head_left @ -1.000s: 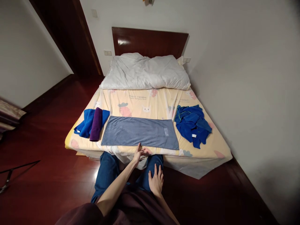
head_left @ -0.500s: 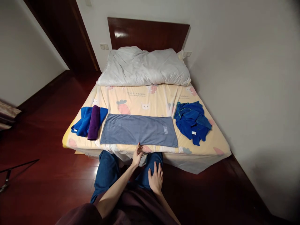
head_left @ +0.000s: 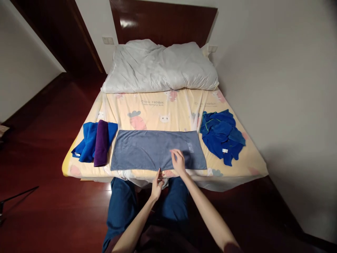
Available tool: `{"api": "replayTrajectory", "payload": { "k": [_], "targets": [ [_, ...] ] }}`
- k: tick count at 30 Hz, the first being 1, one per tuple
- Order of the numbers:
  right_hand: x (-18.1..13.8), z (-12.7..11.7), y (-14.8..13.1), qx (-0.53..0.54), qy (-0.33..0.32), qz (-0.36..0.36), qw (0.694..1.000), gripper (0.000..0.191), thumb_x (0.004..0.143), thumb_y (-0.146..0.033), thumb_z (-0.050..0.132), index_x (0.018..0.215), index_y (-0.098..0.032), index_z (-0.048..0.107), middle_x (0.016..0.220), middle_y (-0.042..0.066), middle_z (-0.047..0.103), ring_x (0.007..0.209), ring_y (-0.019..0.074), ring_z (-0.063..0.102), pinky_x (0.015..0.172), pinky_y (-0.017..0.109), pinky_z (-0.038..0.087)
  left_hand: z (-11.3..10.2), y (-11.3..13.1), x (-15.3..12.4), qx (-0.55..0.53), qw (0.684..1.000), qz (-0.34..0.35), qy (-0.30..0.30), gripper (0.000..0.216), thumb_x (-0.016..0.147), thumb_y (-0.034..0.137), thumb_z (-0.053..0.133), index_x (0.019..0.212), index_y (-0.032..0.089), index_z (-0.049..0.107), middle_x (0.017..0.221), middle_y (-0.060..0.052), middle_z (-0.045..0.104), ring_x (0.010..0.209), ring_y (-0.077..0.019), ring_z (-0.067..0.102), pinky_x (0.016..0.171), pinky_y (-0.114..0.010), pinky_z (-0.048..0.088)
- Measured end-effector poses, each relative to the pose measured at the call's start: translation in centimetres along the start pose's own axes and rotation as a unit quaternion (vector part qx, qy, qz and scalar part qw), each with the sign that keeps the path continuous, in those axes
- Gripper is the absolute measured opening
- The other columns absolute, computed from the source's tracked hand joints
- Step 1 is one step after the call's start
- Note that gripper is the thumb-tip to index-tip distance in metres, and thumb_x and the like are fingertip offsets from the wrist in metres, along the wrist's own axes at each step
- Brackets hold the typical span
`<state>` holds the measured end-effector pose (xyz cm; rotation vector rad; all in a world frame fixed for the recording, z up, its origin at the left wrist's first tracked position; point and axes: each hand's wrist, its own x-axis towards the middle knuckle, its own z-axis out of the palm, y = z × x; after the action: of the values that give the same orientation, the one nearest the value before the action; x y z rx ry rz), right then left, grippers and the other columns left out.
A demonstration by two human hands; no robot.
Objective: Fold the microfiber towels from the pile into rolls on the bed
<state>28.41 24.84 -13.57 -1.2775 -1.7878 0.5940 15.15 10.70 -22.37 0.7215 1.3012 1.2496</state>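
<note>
Grey towel (head_left: 158, 150) is laid flat across the near end of the bed (head_left: 171, 112), long side parallel to the bed edge, a small label visible near its right end. Change since a second ago: the right hand (head_left: 178, 161) has been lifted off the thigh and is now placed on the towel, close to its near edge, right of centre. Fingers are spread loosely, palm down, nothing gripped. The left hand (head_left: 157, 182) has been drawn back a little from the near hem and is now held just below it, fingers half-curled, empty; contact with the hem cannot be told. Judged: both hands are now brought to the towel's near edge.

Left of the towel: a purple rolled towel (head_left: 100, 143) resting on a blue cloth (head_left: 88, 140). Right: a crumpled blue garment (head_left: 222, 137), well apart. White duvet (head_left: 160, 66) is bunched at the headboard.
</note>
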Motion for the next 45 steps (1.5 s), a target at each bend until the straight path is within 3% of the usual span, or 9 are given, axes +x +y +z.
{"api": "replayTrajectory", "payload": {
  "k": [4, 8, 14, 19, 22, 27, 32, 37, 45],
  "targets": [
    [13.5, 3.7, 2.2, -0.114, -0.123, -0.011, 0.986, 0.03, 0.098, -0.024, 0.046, 0.111, -0.019, 0.073, 0.109, 0.009, 0.068, 0.107, 0.0203, 0.059, 0.102, 0.031, 0.042, -0.4, -0.7, 0.3, 0.02, 1.0, 0.008, -0.016, 0.076, 0.073, 0.014, 0.058, 0.147, 0.025, 0.044, 0.116, -0.006, 0.066, 0.108, -0.0199, 0.061, 0.1, -0.041, 0.047],
    [19.9, 8.3, 4.7, -0.253, -0.251, 0.053, 0.933, 0.029, 0.096, -0.022, 0.051, 0.117, -0.019, 0.071, 0.123, 0.01, 0.066, 0.119, 0.0227, 0.052, 0.104, 0.031, 0.039, -0.8, -1.6, 0.3, 0.05, 0.998, 0.018, -0.038, 0.076, 0.076, 0.015, 0.058, 0.15, 0.025, 0.039, 0.111, -0.004, 0.067, 0.105, -0.0194, 0.063, 0.101, -0.042, 0.048],
    [21.7, 11.7, 6.4, -0.274, -0.293, 0.083, 0.912, 0.028, 0.088, -0.027, 0.067, 0.114, -0.02, 0.071, 0.125, 0.012, 0.065, 0.121, 0.025, 0.053, 0.105, 0.036, 0.036, -1.1, -1.0, 0.4, 0.106, 0.992, 0.042, -0.058, 0.077, 0.079, 0.014, 0.056, 0.152, 0.026, 0.034, 0.114, -0.006, 0.066, 0.104, -0.0196, 0.064, 0.103, -0.043, 0.047],
    [23.5, 11.2, 7.3, -0.229, -0.31, 0.107, 0.917, 0.012, 0.087, -0.032, 0.068, 0.089, -0.023, 0.076, 0.099, 0.006, 0.074, 0.103, 0.0215, 0.062, 0.09, 0.028, 0.043, -1.3, -0.4, 0.4, 0.147, 0.986, 0.046, -0.066, 0.077, 0.079, 0.017, 0.057, 0.152, 0.024, 0.033, 0.119, -0.007, 0.067, 0.109, -0.0211, 0.063, 0.106, -0.044, 0.045],
    [24.2, 10.7, 7.7, -0.179, -0.307, 0.121, 0.927, 0.021, 0.088, -0.036, 0.065, 0.076, -0.022, 0.074, 0.085, 0.003, 0.074, 0.089, 0.02, 0.065, 0.08, 0.026, 0.045, -1.2, -0.4, 0.2, 0.192, 0.978, 0.054, -0.053, 0.076, 0.081, 0.02, 0.056, 0.153, 0.022, 0.032, 0.13, -0.01, 0.063, 0.11, -0.0225, 0.063, 0.106, -0.045, 0.045],
    [24.0, 10.0, 6.9, -0.081, -0.26, 0.132, 0.953, 0.02, 0.089, -0.032, 0.061, 0.078, -0.019, 0.071, 0.081, 0.004, 0.073, 0.078, 0.0185, 0.066, 0.074, 0.025, 0.047, -0.8, 1.1, -0.5, 0.239, 0.966, 0.088, -0.039, 0.069, 0.087, 0.025, 0.053, 0.153, 0.023, 0.032, 0.134, -0.011, 0.061, 0.1, -0.0199, 0.066, 0.098, -0.042, 0.051],
    [25.0, 6.8, 2.9, 0.016, -0.196, 0.091, 0.976, 0.019, 0.087, -0.03, 0.059, 0.098, -0.018, 0.069, 0.087, 0.005, 0.074, 0.081, 0.0161, 0.068, 0.076, 0.025, 0.05, -0.8, 5.0, -1.7, 0.301, 0.935, 0.185, 0.044, 0.053, 0.092, 0.033, 0.053, 0.144, 0.022, 0.049, 0.121, -0.011, 0.068, 0.102, -0.0223, 0.066, 0.099, -0.044, 0.05],
    [26.1, 1.2, -3.6, 0.218, -0.129, 0.037, 0.967, 0.03, 0.077, -0.044, 0.069, 0.088, -0.016, 0.069, 0.087, 0.008, 0.074, 0.084, 0.0196, 0.068, 0.081, 0.031, 0.052, -2.9, 10.9, -2.8, 0.296, 0.89, 0.317, 0.141, 0.04, 0.09, 0.035, 0.058, 0.127, 0.022, 0.065, 0.103, -0.01, 0.071, 0.09, -0.0225, 0.065, 0.084, -0.04, 0.055],
    [23.4, -8.0, -13.7, 0.309, -0.048, -0.015, 0.95, 0.048, 0.064, -0.056, 0.08, 0.089, -0.017, 0.071, 0.093, 0.01, 0.075, 0.091, 0.0217, 0.07, 0.089, 0.035, 0.052, -10.0, 26.6, -3.2, 0.23, 0.83, 0.424, 0.281, 0.026, 0.084, 0.042, 0.066, 0.103, 0.025, 0.071, 0.091, -0.006, 0.069, 0.081, -0.0212, 0.061, 0.079, -0.039, 0.054]
  ]
}}
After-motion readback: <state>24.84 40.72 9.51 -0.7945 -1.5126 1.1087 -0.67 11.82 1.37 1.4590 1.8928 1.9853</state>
